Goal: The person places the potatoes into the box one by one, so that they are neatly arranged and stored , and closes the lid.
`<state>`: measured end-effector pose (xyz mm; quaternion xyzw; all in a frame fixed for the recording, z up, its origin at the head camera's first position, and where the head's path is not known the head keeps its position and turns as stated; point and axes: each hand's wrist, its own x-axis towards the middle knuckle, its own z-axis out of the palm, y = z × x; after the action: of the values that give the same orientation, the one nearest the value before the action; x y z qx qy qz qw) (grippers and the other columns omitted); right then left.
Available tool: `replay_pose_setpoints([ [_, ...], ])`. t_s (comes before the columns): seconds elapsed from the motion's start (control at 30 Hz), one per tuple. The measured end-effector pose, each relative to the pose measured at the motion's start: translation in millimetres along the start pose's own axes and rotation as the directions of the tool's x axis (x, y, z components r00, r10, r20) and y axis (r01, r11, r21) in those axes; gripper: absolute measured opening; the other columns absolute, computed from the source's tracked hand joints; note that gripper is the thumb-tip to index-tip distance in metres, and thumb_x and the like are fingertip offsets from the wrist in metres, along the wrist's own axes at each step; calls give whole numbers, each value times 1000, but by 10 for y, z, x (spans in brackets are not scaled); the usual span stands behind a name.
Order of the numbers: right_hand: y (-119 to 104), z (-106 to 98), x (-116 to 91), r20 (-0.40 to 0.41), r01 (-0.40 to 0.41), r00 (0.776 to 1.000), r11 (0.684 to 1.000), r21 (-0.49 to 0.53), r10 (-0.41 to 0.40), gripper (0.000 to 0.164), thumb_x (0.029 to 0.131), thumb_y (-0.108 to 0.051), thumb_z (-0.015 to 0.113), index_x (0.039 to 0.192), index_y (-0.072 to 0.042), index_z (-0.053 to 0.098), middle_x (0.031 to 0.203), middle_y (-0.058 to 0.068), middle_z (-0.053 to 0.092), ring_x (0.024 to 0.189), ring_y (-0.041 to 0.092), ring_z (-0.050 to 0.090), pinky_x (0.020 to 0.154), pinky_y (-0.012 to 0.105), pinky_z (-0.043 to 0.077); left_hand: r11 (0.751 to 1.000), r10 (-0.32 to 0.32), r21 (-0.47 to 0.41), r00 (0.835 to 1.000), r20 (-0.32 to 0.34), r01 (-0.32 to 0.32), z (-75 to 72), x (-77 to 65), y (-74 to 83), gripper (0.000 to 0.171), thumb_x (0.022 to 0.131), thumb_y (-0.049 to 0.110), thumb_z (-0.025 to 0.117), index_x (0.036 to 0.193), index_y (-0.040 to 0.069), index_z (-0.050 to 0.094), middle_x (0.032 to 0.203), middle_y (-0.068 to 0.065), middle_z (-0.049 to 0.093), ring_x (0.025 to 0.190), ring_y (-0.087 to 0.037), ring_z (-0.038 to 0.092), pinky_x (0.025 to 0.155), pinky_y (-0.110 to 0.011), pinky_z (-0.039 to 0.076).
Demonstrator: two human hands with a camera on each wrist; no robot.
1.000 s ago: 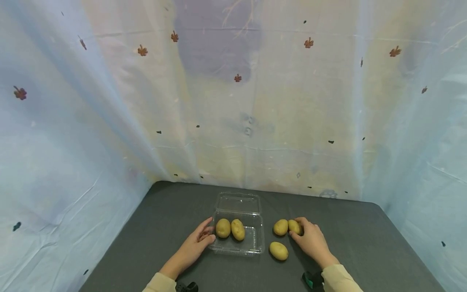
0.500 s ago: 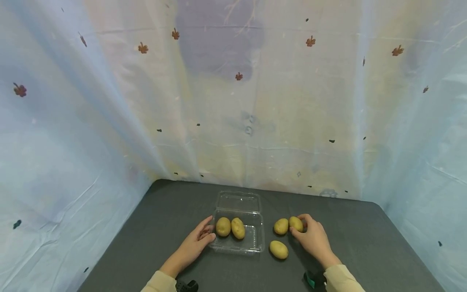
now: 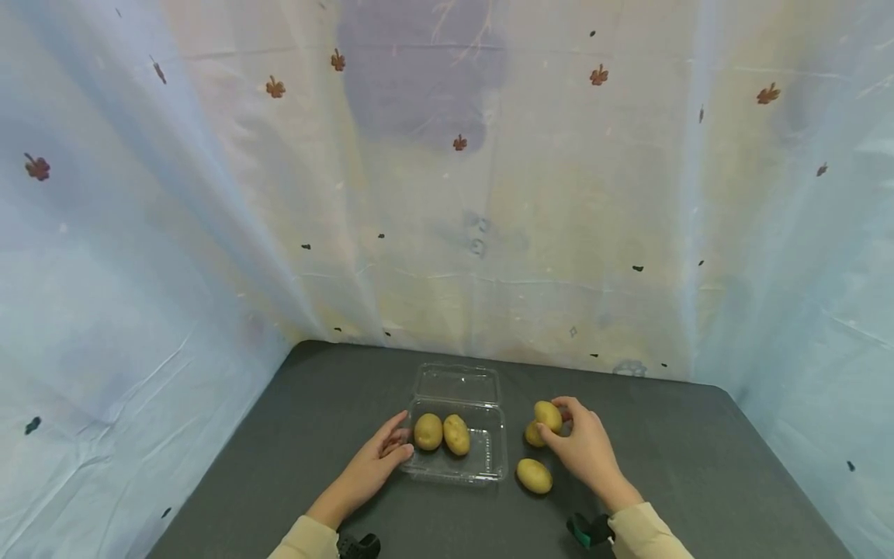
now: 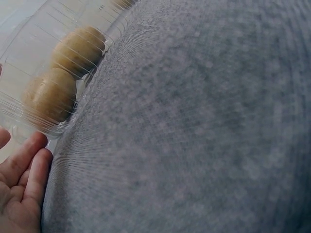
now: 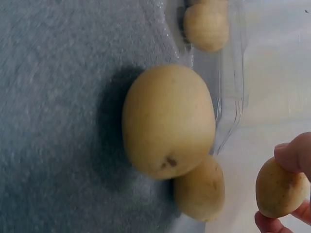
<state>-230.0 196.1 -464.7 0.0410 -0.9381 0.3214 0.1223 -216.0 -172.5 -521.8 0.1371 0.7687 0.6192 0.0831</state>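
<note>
My right hand (image 3: 583, 446) pinches a potato (image 5: 277, 188) between thumb and fingers, held up off the table. In the head view it partly covers another potato (image 3: 534, 435) lying on the table behind it. Closer to me lies one more loose potato (image 3: 534, 476), large in the middle of the right wrist view. To the left, a clear plastic clamshell container (image 3: 486, 468) stands with its lid (image 3: 457, 385) tipped back. Two potatoes (image 3: 428, 432) sit side by side in its left half. My left hand (image 3: 370, 470) rests relaxed fingertips against the container's left side.
The dark grey tabletop (image 3: 698, 466) stretches out around the container and potatoes. A pale patterned curtain (image 3: 447, 217) surrounds the table at the back and both sides. Each wrist wears a black strap (image 3: 358, 546).
My right hand has picked up the rear right potato and carried it up and left, over the potato beside it. The left hand and the container have stayed in place.
</note>
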Motion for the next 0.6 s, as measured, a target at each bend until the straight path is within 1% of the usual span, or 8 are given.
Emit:
replay_pose_setpoints([
  [0.33,-117,114,-34,26,2,1000,1000,27,-3,49,83,-43,76,123,-19,59,101,1,60,89,20,50,69,35,44,1000,9,5,1000,2,-9,-3,-3,-1,64,100,28,55,155,17,23,144,-20,42,133,-35,40,108,-53,33],
  [0.6,-207,249,-48,48,33,998,999,31,-35,46,82,-38,78,121,-20,61,98,-2,59,88,16,50,69,32,46,1000,1,12,1000,-3,-1,-12,0,-5,64,100,31,55,155,17,24,143,-19,43,132,-34,41,107,-53,34],
])
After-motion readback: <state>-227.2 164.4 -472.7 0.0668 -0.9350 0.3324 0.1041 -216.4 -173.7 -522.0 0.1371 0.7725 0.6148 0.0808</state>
